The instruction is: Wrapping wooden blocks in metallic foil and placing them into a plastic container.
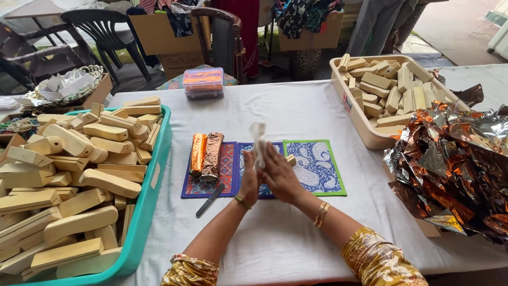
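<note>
Both hands meet above the middle of the desk point(296, 106), which is covered with a white cloth. The left hand point(248, 182) and the right hand point(280, 177) are pressed close together, palms facing, and their grip is closed around a crumpled piece of pale, translucent wrapping point(259, 139) that sticks up above the fingertips. A small wooden piece point(290, 159) shows just past the right hand; whether the fingers touch it cannot be told.

Under the hands lie three patterned mats side by side: a red and blue mat point(225, 175), a blue mat point(244, 153) mostly hidden, and a green-bordered mat point(316, 167). On the red and blue mat lie two foil-wrapped blocks point(206, 154), one orange, one copper, touching each other. A dark flat tool point(210, 200) lies at an angle off that mat's front edge.

At the left, a teal tub point(151, 196) is heaped with wooden blocks. At the right rear, a beige tub point(365, 127) holds more wooden blocks. Beside it lies a pile of crumpled metallic foil sheets point(455, 169). A small clear lidded container point(202, 82) stands at the desk's far edge.
</note>
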